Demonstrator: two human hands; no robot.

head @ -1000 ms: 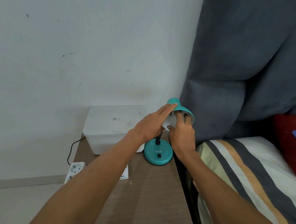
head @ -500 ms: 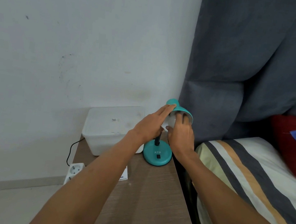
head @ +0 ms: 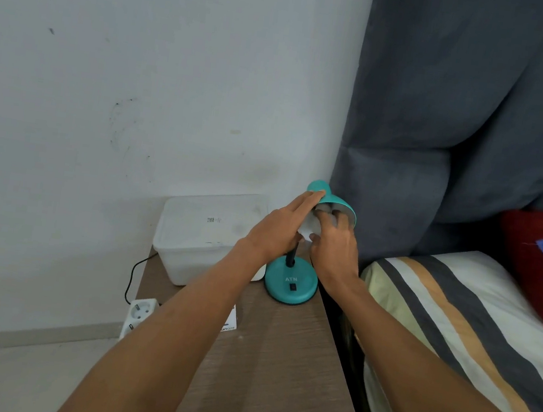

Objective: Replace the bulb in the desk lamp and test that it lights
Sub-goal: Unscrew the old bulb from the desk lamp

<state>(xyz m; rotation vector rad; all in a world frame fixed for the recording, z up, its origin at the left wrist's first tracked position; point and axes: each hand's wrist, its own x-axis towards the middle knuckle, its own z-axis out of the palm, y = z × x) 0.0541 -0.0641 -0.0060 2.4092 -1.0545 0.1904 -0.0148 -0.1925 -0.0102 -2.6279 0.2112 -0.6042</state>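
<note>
A small teal desk lamp stands at the far right of a wooden bedside table (head: 277, 362). Its round base (head: 290, 282) carries a black switch; its shade (head: 336, 202) tilts toward me. My left hand (head: 279, 229) lies against the left side of the shade, fingers extended along it. My right hand (head: 336, 240) reaches into the shade's mouth, fingers curled around a white bulb (head: 310, 226) that shows between my two hands. The lamp is dark. The socket inside the shade is hidden.
A white lidded plastic box (head: 204, 235) sits left of the lamp against the wall. A white power strip (head: 138, 314) with a black cable lies off the table's left edge. A white card (head: 230, 321) lies under my left forearm. A striped bed (head: 470, 335) and grey curtain (head: 465, 110) are to the right.
My right fingers have shifted slightly around the bulb inside the shade. My left hand stays on the shade and the lamp has not moved.
</note>
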